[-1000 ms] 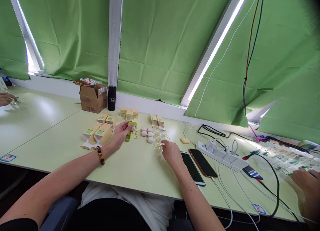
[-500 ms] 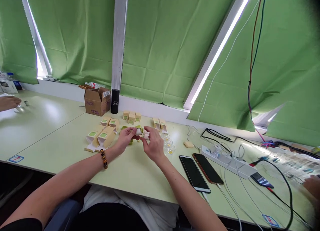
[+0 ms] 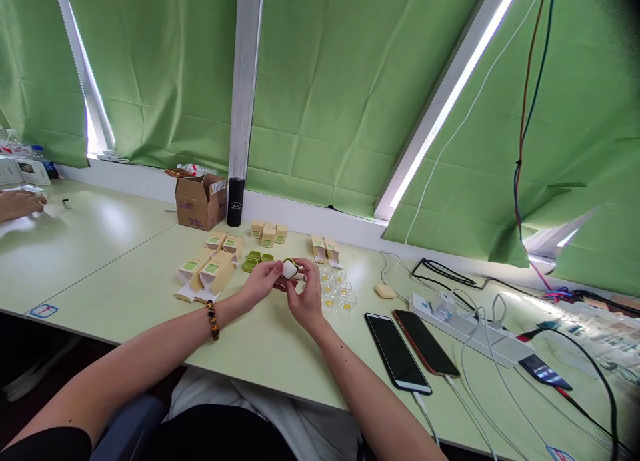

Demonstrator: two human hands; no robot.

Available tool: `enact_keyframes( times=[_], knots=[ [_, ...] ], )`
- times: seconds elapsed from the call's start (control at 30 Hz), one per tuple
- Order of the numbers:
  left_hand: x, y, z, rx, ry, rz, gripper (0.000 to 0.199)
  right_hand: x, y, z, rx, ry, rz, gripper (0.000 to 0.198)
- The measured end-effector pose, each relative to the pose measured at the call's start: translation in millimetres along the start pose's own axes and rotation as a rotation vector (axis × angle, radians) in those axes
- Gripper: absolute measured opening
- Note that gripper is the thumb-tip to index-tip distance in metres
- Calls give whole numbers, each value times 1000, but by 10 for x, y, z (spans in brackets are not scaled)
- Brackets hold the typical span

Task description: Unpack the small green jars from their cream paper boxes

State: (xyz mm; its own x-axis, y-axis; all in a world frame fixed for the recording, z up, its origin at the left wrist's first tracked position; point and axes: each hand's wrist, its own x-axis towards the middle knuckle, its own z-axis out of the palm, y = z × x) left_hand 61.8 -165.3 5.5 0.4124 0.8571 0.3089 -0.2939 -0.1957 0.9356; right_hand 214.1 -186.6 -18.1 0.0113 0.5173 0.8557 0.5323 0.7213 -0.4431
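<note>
Between my two hands, a small white rounded-square piece with an olive-green rim [image 3: 290, 269] is held a little above the table. My left hand [image 3: 261, 282] pinches its left side with thumb and fingers. The fingers of my right hand [image 3: 307, 291] close around its right side. Just beyond my left hand sit several small green square cups [image 3: 254, 258]. Several clear plastic pieces with yellow centres [image 3: 346, 301] lie right of my right hand. Pale yellow cartons with green labels [image 3: 216, 272] stand left of my hands, some with their flaps open.
More small cartons [image 3: 269, 234] stand farther back. A cardboard box [image 3: 200, 204] and a black tumbler [image 3: 235, 202] are near the wall. To the right lie two phones [image 3: 397, 351], a beige rounded piece [image 3: 385, 292], a power strip [image 3: 463, 328] and cables. Another person's hand [image 3: 23, 204] rests far left.
The white piece has turned so its broad face with the green rim shows. My right hand's fingers have closed in on it. The view has shifted slightly, and the green cups are less covered.
</note>
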Motion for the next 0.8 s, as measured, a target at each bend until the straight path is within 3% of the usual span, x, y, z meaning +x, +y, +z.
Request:
enact_keyframes(
  times=[0.17, 0.33, 0.4, 0.57, 0.8],
  knots=[
    [-5, -26, -57, 93, 79, 48, 64, -12, -33, -30, 79, -23, 139, 44],
    [-24, -21, -148, 428, 182, 332, 34, 23, -65, -91, 211, -44, 224, 40],
    [-35, -6, -174, 587, 200, 465, 34, 41, -68, -112, 276, -57, 246, 39],
    [-64, 18, -181, 841, 93, 650, 48, 47, -45, -125, 328, -45, 296, 37],
    [-44, -26, -198, 855, 46, 719, 40, 20, -57, -65, 476, -42, 375, 48]
  ],
)
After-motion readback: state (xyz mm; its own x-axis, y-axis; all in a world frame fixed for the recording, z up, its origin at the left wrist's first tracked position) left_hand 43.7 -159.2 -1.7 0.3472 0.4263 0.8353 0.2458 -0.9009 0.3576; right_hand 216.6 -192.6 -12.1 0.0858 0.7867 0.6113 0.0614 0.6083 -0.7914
